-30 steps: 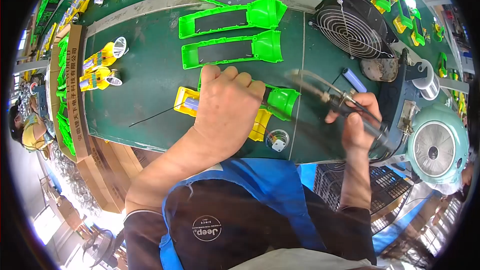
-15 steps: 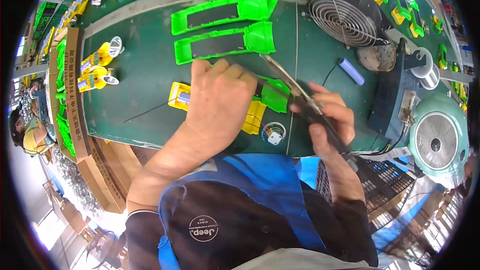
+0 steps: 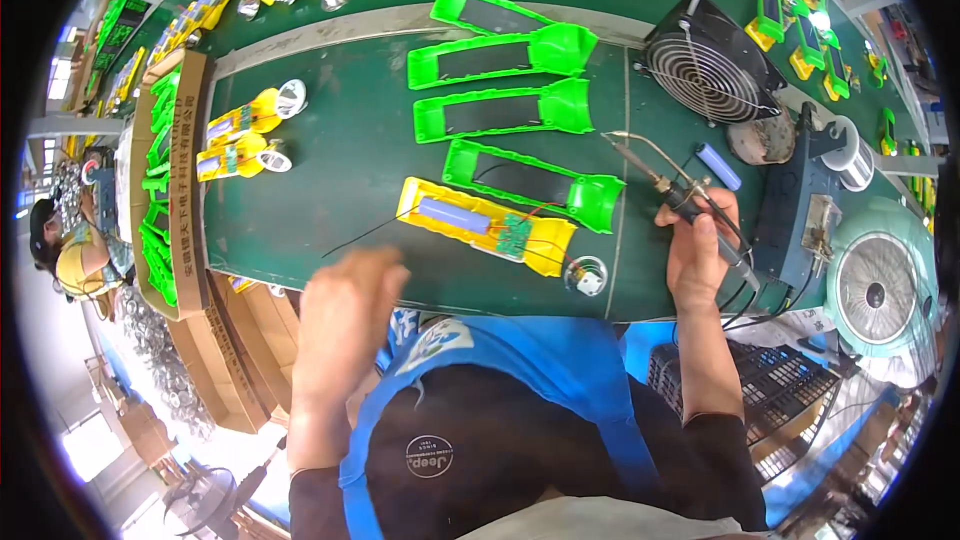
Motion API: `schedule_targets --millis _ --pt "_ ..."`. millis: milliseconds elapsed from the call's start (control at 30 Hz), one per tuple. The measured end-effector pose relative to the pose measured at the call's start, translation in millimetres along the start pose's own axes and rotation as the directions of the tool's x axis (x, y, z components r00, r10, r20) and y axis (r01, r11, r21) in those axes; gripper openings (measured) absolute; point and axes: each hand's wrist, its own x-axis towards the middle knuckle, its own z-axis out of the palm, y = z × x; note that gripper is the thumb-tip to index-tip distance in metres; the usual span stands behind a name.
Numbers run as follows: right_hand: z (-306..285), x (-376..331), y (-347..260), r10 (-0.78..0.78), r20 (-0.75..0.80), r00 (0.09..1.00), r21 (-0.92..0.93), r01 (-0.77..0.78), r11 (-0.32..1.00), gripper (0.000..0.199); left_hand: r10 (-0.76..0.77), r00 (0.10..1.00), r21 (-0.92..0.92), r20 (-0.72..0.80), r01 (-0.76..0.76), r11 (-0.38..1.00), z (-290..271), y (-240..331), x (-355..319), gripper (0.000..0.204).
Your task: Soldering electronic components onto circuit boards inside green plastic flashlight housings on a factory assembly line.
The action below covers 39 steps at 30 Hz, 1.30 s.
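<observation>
My right hand grips a soldering iron with a thin curved metal tube along it; its tip points up-left, above the table. Just left of the tip lies the nearest green plastic shell. Below that shell is an open yellow flashlight housing, holding a blue-violet cylindrical battery and a small green circuit board. Thin wires run from it to a round silver lamp head. My left hand, blurred, hovers at the near table edge, below a loose dark wire; its fingers are smeared.
More green shells lie behind. A black fan, a loose battery, a blue-grey soldering station and a pale green fan stand right. At left are yellow lamp assemblies and a cardboard box of green parts.
My left hand has drawn back toward the near left, uncovering the yellow housing and the green shell. The soldering iron has moved right, away from them. The whole view has shifted a little.
</observation>
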Motion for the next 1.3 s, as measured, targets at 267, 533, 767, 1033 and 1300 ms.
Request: schedule_targets --millis 267,533,767,1033,1300 --pt "3 -6 -17 0.135 0.093 0.987 -0.050 -0.130 0.990 0.029 0.535 0.818 -0.258 -0.212 -0.575 0.777 10 -7 61 0.026" --pt "16 8 -25 0.379 0.196 0.905 -0.108 -0.364 0.925 0.023 0.594 0.803 -0.264 -0.048 -0.583 0.768 28 -2 80 0.015" --pt "23 21 -30 0.489 0.256 0.834 -0.274 -0.422 0.864 0.022 0.588 0.808 -0.096 0.024 -0.584 0.806 24 8 80 0.014" --pt "26 24 -30 0.546 0.307 0.780 -0.311 -0.460 0.832 0.021 0.595 0.802 -0.164 0.059 -0.580 0.798 24 9 85 0.009" --pt "28 24 -31 0.539 0.312 0.783 -0.322 -0.446 0.835 0.018 0.601 0.793 -0.174 0.101 -0.581 0.795 25 6 87 0.013"
